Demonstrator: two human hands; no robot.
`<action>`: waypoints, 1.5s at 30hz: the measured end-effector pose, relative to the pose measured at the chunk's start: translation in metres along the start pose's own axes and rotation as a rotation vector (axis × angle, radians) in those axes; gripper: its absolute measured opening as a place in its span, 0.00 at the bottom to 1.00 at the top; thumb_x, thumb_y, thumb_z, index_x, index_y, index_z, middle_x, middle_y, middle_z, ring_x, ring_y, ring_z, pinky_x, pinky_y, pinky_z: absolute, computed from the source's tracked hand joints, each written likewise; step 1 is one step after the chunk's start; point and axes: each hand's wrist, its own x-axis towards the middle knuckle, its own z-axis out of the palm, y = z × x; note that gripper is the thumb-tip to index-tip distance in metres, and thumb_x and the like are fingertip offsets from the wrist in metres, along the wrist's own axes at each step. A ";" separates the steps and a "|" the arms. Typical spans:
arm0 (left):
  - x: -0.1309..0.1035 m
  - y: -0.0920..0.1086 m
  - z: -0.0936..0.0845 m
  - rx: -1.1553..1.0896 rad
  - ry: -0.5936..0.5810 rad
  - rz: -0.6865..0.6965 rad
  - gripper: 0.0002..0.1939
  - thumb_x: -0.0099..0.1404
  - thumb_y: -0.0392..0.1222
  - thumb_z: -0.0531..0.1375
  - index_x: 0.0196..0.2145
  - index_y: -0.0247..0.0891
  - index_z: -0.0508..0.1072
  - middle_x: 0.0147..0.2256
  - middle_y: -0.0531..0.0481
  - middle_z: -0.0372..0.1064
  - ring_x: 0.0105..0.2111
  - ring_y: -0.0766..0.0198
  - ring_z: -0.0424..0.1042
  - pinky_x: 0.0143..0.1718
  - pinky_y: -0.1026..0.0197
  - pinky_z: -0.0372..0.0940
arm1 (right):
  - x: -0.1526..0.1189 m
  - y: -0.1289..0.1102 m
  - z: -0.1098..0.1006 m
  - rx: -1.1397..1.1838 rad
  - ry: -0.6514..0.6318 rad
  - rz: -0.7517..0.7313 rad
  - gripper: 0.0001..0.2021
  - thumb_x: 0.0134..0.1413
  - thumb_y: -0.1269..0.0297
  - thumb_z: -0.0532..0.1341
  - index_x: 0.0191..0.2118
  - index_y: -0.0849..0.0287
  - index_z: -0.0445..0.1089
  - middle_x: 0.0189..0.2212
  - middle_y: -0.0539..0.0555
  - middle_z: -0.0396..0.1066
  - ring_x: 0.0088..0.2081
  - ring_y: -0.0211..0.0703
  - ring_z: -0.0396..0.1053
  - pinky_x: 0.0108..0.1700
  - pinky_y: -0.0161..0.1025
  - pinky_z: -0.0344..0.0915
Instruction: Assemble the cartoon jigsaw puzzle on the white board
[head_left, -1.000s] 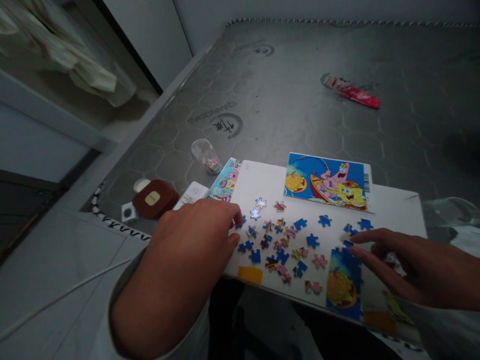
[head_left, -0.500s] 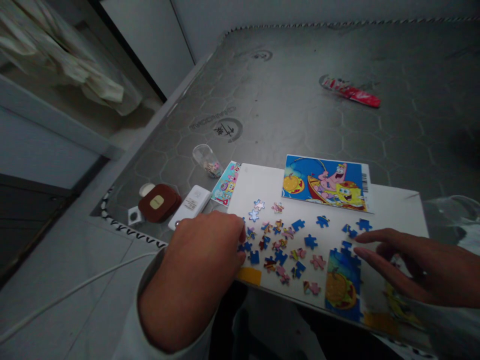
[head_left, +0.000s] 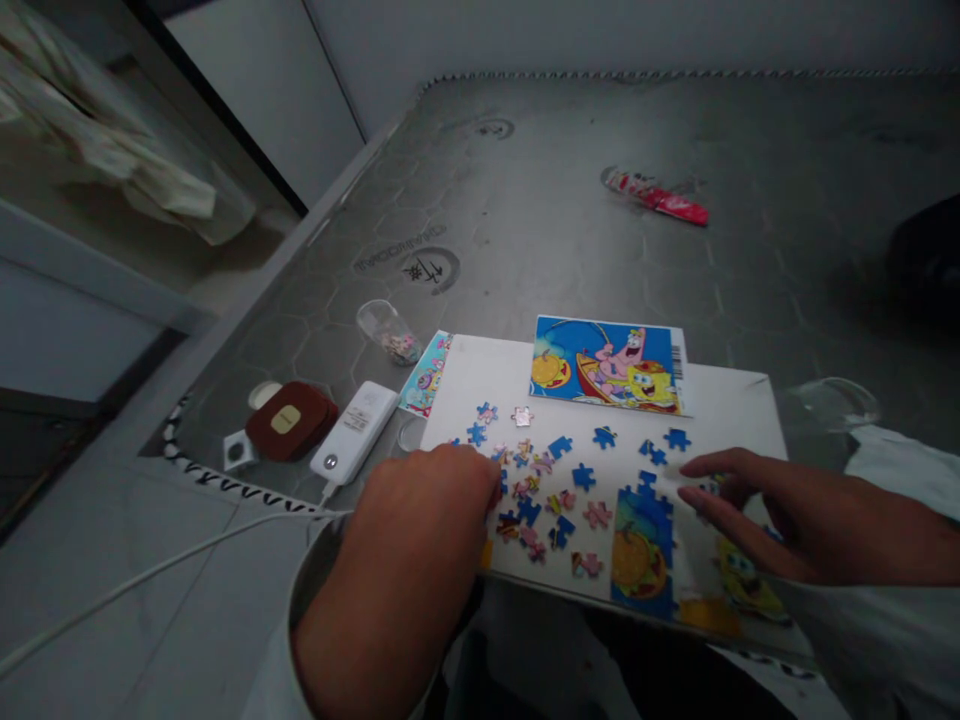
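Observation:
My left hand (head_left: 431, 525) is over the left part of a white board (head_left: 487, 370), its fingers curled down among loose jigsaw pieces (head_left: 583, 476). The back of the hand hides whatever the fingertips hold. My right hand (head_left: 802, 510) hovers at the board's right side, thumb and forefinger apart with nothing between them. Just left of those fingertips lies a joined puzzle section (head_left: 640, 560) showing a burger on blue. Another section (head_left: 742, 575) with a yellow cartoon face is partly under the right hand. A picture card (head_left: 607, 365) rests at the board's far edge.
Left of the board are a white power bank (head_left: 356, 430) with a cable, a brown case (head_left: 291, 420), a clear cup (head_left: 388, 332) of small pieces and a turquoise card (head_left: 427, 375). A red wrapper (head_left: 660, 198) lies farther back; clear plastic (head_left: 836, 400) is at right.
The view has shifted, so the board appears further left. My left hand has moved rightward over the loose pieces. My right hand is slightly farther from the burger section, still open.

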 end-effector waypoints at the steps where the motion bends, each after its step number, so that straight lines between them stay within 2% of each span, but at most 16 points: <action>1: 0.000 0.000 0.001 0.005 0.010 0.003 0.14 0.63 0.35 0.56 0.41 0.45 0.79 0.42 0.45 0.80 0.41 0.43 0.79 0.40 0.44 0.69 | -0.002 -0.004 0.000 -0.014 0.014 -0.001 0.37 0.62 0.31 0.38 0.42 0.51 0.76 0.22 0.53 0.76 0.17 0.45 0.70 0.19 0.42 0.61; 9: 0.004 0.000 0.001 0.003 0.025 0.018 0.14 0.62 0.34 0.56 0.40 0.47 0.80 0.39 0.45 0.80 0.37 0.46 0.79 0.37 0.49 0.67 | -0.002 0.001 -0.001 -0.033 0.019 0.022 0.29 0.66 0.38 0.43 0.42 0.51 0.75 0.23 0.52 0.77 0.16 0.40 0.65 0.20 0.40 0.57; 12: 0.004 -0.003 0.002 -0.039 0.048 0.030 0.16 0.64 0.36 0.56 0.44 0.51 0.80 0.40 0.47 0.81 0.37 0.49 0.79 0.35 0.52 0.67 | -0.002 0.001 0.000 -0.058 0.031 0.012 0.30 0.67 0.38 0.42 0.42 0.52 0.75 0.23 0.52 0.76 0.15 0.39 0.63 0.21 0.40 0.57; 15: 0.007 0.000 -0.001 -0.034 0.067 0.106 0.17 0.66 0.38 0.55 0.45 0.55 0.80 0.45 0.50 0.80 0.36 0.51 0.80 0.31 0.55 0.66 | -0.004 0.002 0.003 -0.089 0.073 0.022 0.29 0.68 0.40 0.42 0.42 0.52 0.74 0.22 0.51 0.76 0.14 0.37 0.60 0.20 0.39 0.55; 19: 0.014 0.022 -0.012 -0.120 0.169 0.256 0.14 0.67 0.38 0.56 0.40 0.54 0.81 0.48 0.53 0.78 0.37 0.55 0.79 0.35 0.55 0.68 | -0.007 0.004 0.004 -0.090 0.076 0.022 0.23 0.67 0.44 0.47 0.42 0.52 0.74 0.22 0.50 0.76 0.14 0.36 0.60 0.20 0.38 0.55; 21: 0.017 0.037 -0.015 -0.233 0.203 0.233 0.14 0.69 0.39 0.55 0.39 0.52 0.81 0.44 0.54 0.79 0.39 0.55 0.79 0.39 0.54 0.69 | -0.007 0.004 0.000 -0.068 0.068 -0.002 0.20 0.67 0.46 0.49 0.42 0.51 0.74 0.23 0.50 0.76 0.14 0.35 0.60 0.21 0.37 0.55; 23: 0.020 0.052 -0.014 -0.348 0.276 0.243 0.13 0.70 0.39 0.56 0.42 0.50 0.80 0.44 0.53 0.79 0.41 0.56 0.78 0.41 0.54 0.68 | -0.006 0.003 -0.005 -0.031 0.050 -0.042 0.18 0.67 0.48 0.51 0.42 0.52 0.74 0.23 0.49 0.76 0.14 0.34 0.60 0.21 0.36 0.55; 26: 0.023 0.068 -0.007 -0.472 0.315 0.332 0.12 0.72 0.40 0.55 0.43 0.49 0.80 0.43 0.54 0.79 0.40 0.60 0.77 0.43 0.56 0.67 | -0.001 0.007 -0.011 0.059 -0.059 -0.153 0.16 0.67 0.49 0.53 0.44 0.51 0.74 0.26 0.49 0.78 0.16 0.32 0.63 0.21 0.34 0.57; 29: 0.025 0.077 -0.001 -0.573 0.293 0.375 0.08 0.70 0.42 0.59 0.37 0.50 0.79 0.37 0.59 0.79 0.34 0.65 0.75 0.41 0.60 0.66 | 0.001 0.016 -0.012 0.109 -0.134 -0.229 0.15 0.67 0.52 0.54 0.49 0.49 0.74 0.30 0.48 0.79 0.19 0.32 0.67 0.24 0.33 0.61; 32: 0.027 0.082 -0.002 -0.619 0.245 0.324 0.04 0.68 0.44 0.63 0.35 0.48 0.78 0.33 0.61 0.79 0.28 0.68 0.72 0.38 0.62 0.65 | 0.000 0.020 -0.009 0.076 -0.107 -0.249 0.16 0.68 0.52 0.52 0.49 0.49 0.74 0.31 0.50 0.80 0.25 0.36 0.73 0.28 0.35 0.62; 36: 0.033 0.085 -0.007 -0.564 0.196 0.254 0.07 0.69 0.47 0.61 0.35 0.46 0.78 0.33 0.60 0.80 0.25 0.67 0.72 0.34 0.61 0.64 | -0.004 0.012 -0.004 -0.051 0.031 -0.161 0.19 0.70 0.55 0.48 0.41 0.51 0.76 0.29 0.52 0.79 0.26 0.40 0.73 0.28 0.39 0.57; 38: 0.037 0.086 -0.008 -0.536 0.156 0.235 0.09 0.70 0.48 0.59 0.36 0.45 0.77 0.32 0.59 0.80 0.23 0.67 0.72 0.33 0.61 0.65 | -0.006 0.006 -0.002 -0.087 0.093 -0.113 0.18 0.68 0.56 0.49 0.37 0.51 0.76 0.27 0.52 0.78 0.25 0.40 0.71 0.29 0.40 0.55; 40: 0.040 0.085 -0.008 -0.505 0.147 0.240 0.10 0.71 0.47 0.58 0.39 0.45 0.78 0.36 0.56 0.81 0.29 0.64 0.76 0.37 0.60 0.67 | -0.007 0.002 0.000 -0.091 0.122 -0.093 0.16 0.67 0.56 0.51 0.37 0.52 0.76 0.27 0.51 0.78 0.25 0.40 0.70 0.29 0.40 0.54; 43: 0.044 0.081 -0.006 -0.470 0.191 0.306 0.12 0.72 0.42 0.55 0.44 0.45 0.79 0.48 0.53 0.79 0.47 0.60 0.77 0.52 0.57 0.65 | -0.008 -0.001 0.002 -0.105 0.163 -0.069 0.14 0.66 0.56 0.53 0.37 0.52 0.75 0.26 0.51 0.78 0.25 0.40 0.70 0.30 0.41 0.54; 45: 0.046 0.078 -0.005 -0.481 0.202 0.339 0.13 0.72 0.41 0.54 0.43 0.45 0.79 0.49 0.53 0.79 0.49 0.60 0.76 0.55 0.57 0.64 | -0.009 -0.001 0.003 -0.098 0.160 -0.062 0.12 0.65 0.57 0.55 0.37 0.52 0.75 0.26 0.50 0.78 0.25 0.40 0.71 0.30 0.41 0.55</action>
